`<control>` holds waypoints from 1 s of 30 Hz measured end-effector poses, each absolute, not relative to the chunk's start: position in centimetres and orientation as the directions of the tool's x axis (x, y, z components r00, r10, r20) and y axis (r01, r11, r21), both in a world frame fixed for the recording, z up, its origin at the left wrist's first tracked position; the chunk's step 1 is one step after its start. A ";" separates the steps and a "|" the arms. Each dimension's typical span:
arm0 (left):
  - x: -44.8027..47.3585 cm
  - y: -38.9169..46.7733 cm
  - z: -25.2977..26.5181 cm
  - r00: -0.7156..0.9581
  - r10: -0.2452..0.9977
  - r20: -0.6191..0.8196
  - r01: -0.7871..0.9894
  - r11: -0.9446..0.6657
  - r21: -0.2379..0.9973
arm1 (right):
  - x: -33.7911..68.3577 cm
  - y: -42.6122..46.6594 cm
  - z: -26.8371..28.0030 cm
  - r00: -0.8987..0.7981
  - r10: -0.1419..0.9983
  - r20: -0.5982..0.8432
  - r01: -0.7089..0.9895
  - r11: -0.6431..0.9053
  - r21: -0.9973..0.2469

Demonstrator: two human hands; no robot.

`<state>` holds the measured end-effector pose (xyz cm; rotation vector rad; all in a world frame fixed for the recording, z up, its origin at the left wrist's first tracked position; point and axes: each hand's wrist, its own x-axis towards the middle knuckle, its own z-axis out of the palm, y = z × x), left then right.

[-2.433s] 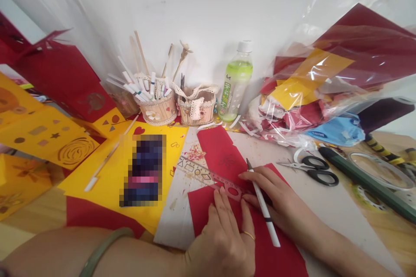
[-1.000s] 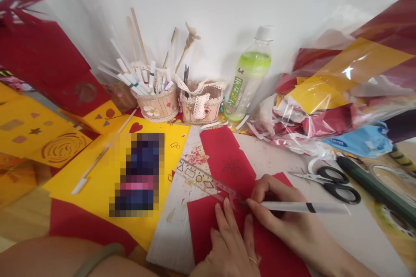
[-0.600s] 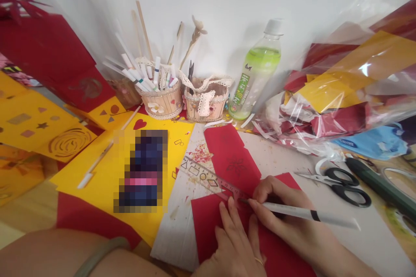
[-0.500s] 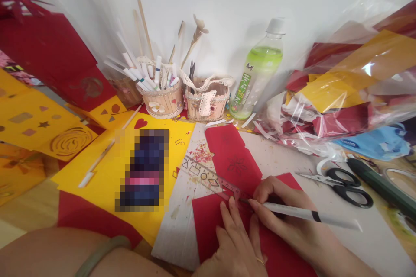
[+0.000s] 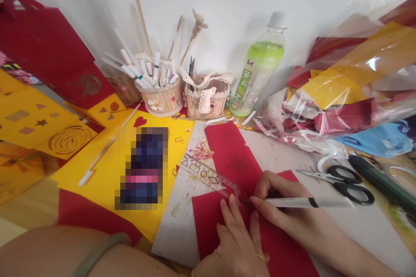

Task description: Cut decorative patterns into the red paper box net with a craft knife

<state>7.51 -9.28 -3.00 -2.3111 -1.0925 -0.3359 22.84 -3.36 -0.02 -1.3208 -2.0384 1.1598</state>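
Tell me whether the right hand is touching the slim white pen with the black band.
Touching. The head view shows it plainly: the right hand grips the slim white pen with the black band, its fingers closed on it near one end.

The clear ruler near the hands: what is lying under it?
Under the clear ruler, pale board shows at its left part and red paper at its right. The left hand and right hand cover part of that side; what lies beneath them is hidden.
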 end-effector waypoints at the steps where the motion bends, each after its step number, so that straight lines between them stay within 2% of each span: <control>1: 7.5 -9.4 -3.1 0.633 0.639 0.437 0.774 -0.515 -0.368 | 22.8 -3.2 0.1 -0.455 0.887 -0.083 0.515 0.186 -0.837; 5: 8.0 -9.8 -4.7 0.598 0.658 0.458 0.801 -0.495 -0.336 | 22.9 -2.8 0.8 -0.481 0.866 -0.134 0.517 0.157 -0.841; 10: 8.5 -9.8 -6.3 0.597 0.571 0.563 0.802 -0.447 -0.396 | 22.7 -2.7 1.3 -0.490 0.861 -0.139 0.568 0.195 -0.799; 17: 8.4 -9.6 -5.6 0.580 0.580 0.572 0.812 -0.473 -0.342 | 22.9 -3.1 1.3 -0.434 0.900 -0.032 0.544 0.234 -0.806; 23: 9.2 -9.9 -6.4 0.525 0.616 0.587 0.849 -0.421 -0.318 | 22.6 -3.1 0.4 -0.450 0.893 0.010 0.564 0.293 -0.772; 26: 8.8 -9.7 -5.7 0.572 0.590 0.569 0.819 -0.446 -0.360 | 22.5 -3.2 0.1 -0.467 0.884 0.012 0.571 0.312 -0.760; 30: 8.0 -9.4 -4.4 0.683 0.573 0.452 0.730 -0.521 -0.443 | 22.6 -3.2 -0.1 -0.472 0.882 -0.002 0.580 0.308 -0.754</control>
